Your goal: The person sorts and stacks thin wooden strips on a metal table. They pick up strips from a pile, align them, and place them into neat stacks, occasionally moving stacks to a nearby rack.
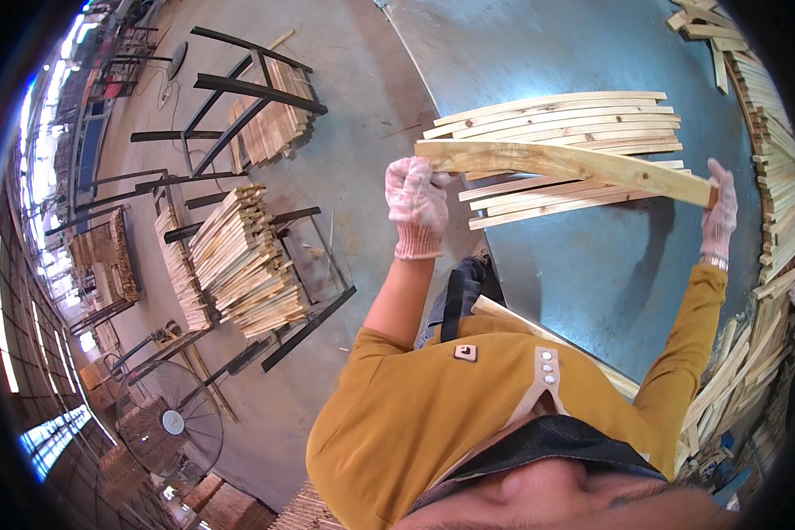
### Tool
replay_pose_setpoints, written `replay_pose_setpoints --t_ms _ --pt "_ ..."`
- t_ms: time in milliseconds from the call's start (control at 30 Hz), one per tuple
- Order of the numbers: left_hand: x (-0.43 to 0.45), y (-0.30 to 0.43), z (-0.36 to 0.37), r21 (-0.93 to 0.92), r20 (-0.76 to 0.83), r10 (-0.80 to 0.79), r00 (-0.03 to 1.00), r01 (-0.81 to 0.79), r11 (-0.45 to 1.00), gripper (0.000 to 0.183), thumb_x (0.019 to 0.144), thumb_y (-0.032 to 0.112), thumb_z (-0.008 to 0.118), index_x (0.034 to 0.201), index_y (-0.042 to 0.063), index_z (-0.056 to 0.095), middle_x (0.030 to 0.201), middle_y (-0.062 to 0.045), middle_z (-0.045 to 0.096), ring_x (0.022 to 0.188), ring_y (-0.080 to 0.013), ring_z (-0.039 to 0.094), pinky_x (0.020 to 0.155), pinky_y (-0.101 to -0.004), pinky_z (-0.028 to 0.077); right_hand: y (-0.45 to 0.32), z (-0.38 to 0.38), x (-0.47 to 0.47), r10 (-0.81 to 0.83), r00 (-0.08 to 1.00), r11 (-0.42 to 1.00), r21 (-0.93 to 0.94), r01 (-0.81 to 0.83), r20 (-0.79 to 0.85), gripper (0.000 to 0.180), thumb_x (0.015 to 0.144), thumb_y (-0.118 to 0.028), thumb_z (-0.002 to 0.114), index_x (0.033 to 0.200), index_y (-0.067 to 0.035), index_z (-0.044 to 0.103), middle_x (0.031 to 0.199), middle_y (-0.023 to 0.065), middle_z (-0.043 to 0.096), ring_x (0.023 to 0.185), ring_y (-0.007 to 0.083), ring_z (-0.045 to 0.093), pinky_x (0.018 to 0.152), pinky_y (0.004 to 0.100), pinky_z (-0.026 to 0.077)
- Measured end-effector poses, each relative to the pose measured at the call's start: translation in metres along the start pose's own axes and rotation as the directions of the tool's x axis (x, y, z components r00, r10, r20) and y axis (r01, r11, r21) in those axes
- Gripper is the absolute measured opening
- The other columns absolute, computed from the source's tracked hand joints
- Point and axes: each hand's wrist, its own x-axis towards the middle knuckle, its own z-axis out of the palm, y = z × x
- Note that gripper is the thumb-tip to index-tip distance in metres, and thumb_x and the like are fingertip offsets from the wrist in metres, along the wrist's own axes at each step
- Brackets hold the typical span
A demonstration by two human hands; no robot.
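A pale wooden board (560,161) spans the space between my hands, above several slats on the metal tabletop (570,265). My left hand (419,191), in a pinkish knitted glove, has its fingers curled around the board's left end. At the other end my gloved right hand (720,202) supports the board against its palm, with the fingers stretched out. Beneath the board lie narrow wooden slats (556,118) side by side, partly hidden by it. A second group of slats (536,203) lies nearer to me.
Long stacks of wooden strips (778,192) line the tabletop's right side. Loose strips (735,371) lie in a heap at lower right. On the left, a metal rack (310,324) bears stacked slats (245,265). Another black frame (258,86) stands beyond it, and a large fan (171,422) at lower left.
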Motion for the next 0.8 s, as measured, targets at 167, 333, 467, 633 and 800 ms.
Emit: replay_pose_setpoints --t_ms 167,333,467,633,800 --pt "0.008 0.003 0.019 0.043 0.047 -0.04 0.998 0.038 0.998 0.011 0.093 0.004 0.064 0.094 0.009 0.054 0.086 -0.004 0.062 0.067 -0.0144 0.06 0.061 -0.0291 0.054 0.04 -0.023 -0.078 0.145 0.979 0.721 0.693 -0.005 -0.143 0.06 0.091 -0.052 0.066 0.13 -0.007 0.059 0.123 0.0122 0.067 0.111 0.0235 0.065 0.089 0.0357 0.057" --pt "-0.03 -0.042 0.044 0.117 0.352 -0.132 0.926 0.097 0.988 0.012 0.09 0.002 0.066 0.092 0.006 0.054 0.089 -0.006 0.063 0.07 -0.0154 0.063 0.07 -0.0322 0.056 -0.004 0.093 -0.167 0.215 0.975 0.452 0.879 -0.154 0.061 0.069 0.08 -0.05 0.078 0.127 -0.002 0.058 0.118 0.0145 0.068 0.114 0.031 0.062 0.108 0.0497 0.046" --pt "-0.03 -0.034 0.065 0.479 0.724 -0.231 0.65 -0.233 0.846 0.026 0.087 0.015 0.073 0.105 0.0 0.062 0.096 -0.009 0.066 0.092 -0.019 0.064 0.089 -0.0345 0.051 0.004 0.101 -0.172 0.396 0.908 0.505 0.858 -0.091 -0.136 0.045 0.087 -0.053 0.071 0.1 -0.011 0.059 0.08 0.0042 0.065 0.077 0.0207 0.067 0.078 0.0376 0.059" --pt "0.12 0.002 0.043 0.896 0.41 -0.31 0.858 -0.316 0.31 0.064 0.084 0.034 0.079 0.134 0.0 0.056 0.116 -0.014 0.068 0.103 -0.0236 0.065 0.095 -0.0365 0.051 0.009 0.043 -0.194 0.397 0.917 0.303 0.948 -0.095 -0.035 0.041 0.095 -0.045 0.067 0.099 -0.011 0.045 0.071 -0.0037 0.044 0.056 0.0072 0.047 0.053 0.023 0.046" --pt "0.201 -0.005 0.015 0.902 0.093 -0.807 0.583 -0.393 -0.18 0.041 0.087 0.035 0.078 0.115 0.005 0.073 0.102 -0.01 0.073 0.098 -0.0173 0.066 0.089 -0.0331 0.053 0.019 0.037 -0.236 0.438 0.89 0.421 0.903 -0.083 -0.123 0.03 0.1 -0.033 0.063 0.105 -0.007 0.048 0.087 0.0005 0.052 0.06 0.0075 0.051 0.054 0.0215 0.048"
